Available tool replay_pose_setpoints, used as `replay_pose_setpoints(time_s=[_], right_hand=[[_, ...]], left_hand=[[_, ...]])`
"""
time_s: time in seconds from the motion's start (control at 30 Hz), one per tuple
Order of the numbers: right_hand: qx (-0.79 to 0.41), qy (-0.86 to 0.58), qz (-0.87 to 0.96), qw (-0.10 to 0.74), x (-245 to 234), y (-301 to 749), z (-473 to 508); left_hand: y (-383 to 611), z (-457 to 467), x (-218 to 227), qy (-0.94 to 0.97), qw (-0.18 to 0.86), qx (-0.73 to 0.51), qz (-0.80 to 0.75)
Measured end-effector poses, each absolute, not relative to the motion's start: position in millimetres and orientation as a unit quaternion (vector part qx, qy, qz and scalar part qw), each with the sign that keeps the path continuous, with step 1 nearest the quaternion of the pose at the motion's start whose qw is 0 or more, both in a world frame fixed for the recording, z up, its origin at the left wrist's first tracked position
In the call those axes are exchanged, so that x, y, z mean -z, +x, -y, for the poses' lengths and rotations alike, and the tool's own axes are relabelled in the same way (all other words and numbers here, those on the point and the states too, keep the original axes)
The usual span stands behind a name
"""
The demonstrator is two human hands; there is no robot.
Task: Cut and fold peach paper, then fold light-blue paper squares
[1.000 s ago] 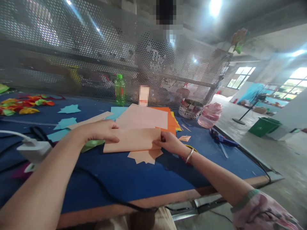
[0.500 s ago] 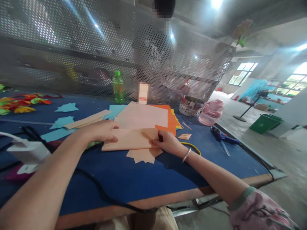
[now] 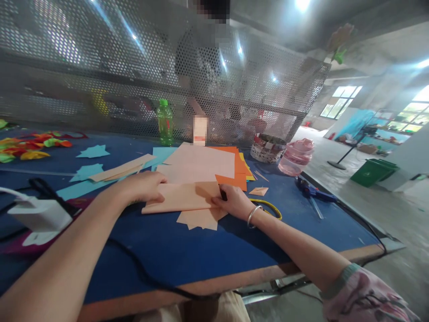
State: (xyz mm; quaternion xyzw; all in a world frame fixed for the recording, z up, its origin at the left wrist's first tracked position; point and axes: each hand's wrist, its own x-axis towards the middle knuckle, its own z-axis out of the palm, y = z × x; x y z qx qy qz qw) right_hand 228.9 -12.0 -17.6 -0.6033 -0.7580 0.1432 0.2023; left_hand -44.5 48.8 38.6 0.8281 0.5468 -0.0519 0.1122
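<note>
A folded sheet of peach paper (image 3: 187, 195) lies across the middle of the table, its fold along the near edge. My left hand (image 3: 147, 185) grips its left end, thumb on top. At the right end, my right hand (image 3: 234, 200) pinches the near corner, fingers curled; a small dark patch shows between them, which I cannot make out. A jagged-edged peach paper cutout (image 3: 197, 220) pokes out from under the fold. Just beyond lie a pale pink sheet (image 3: 204, 160) and orange sheets (image 3: 239, 167).
Blue star cutouts (image 3: 93, 151) and paper strips lie left, near a white charger (image 3: 38, 214) and black cable (image 3: 134, 257). A green bottle (image 3: 165, 123), woven basket (image 3: 266, 148) and pink jug (image 3: 296, 156) stand behind. A glue gun (image 3: 310, 190) lies right. A person stands behind the mesh screen (image 3: 127, 89).
The paper's right end and my right hand have shifted slightly down, and the cutout beneath is a bit more covered. The person behind the mesh has moved left.
</note>
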Motion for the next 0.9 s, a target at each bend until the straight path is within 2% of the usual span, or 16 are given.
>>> replay_pose_setpoints(time_s=[0.17,0.33,0.43,0.53,0.67,0.9], right_hand=[[-0.151,-0.607,0.756,0.19,14.4,227.9,12.4],[-0.129,-0.613,0.758,0.18,10.4,228.1,12.3],[-0.137,-0.609,0.761,0.175,11.9,230.0,10.1],[-0.135,-0.607,0.764,0.172,13.8,231.1,8.4],[-0.147,-0.614,0.753,0.186,13.8,231.1,8.6],[-0.212,-0.588,0.748,0.223,15.0,238.3,9.0]], left_hand=[[-41.9,-43.4,-42.9,0.807,0.096,0.112,-0.571],[-24.7,-33.3,-38.6,0.859,0.008,-0.007,-0.512],[1.4,-18.0,-27.6,0.916,0.087,-0.049,-0.388],[26.0,1.6,-14.5,0.926,0.156,-0.009,-0.344],[38.4,18.8,-4.3,0.908,0.165,0.07,-0.378],[37.0,18.8,1.2,0.907,0.164,0.079,-0.38]])
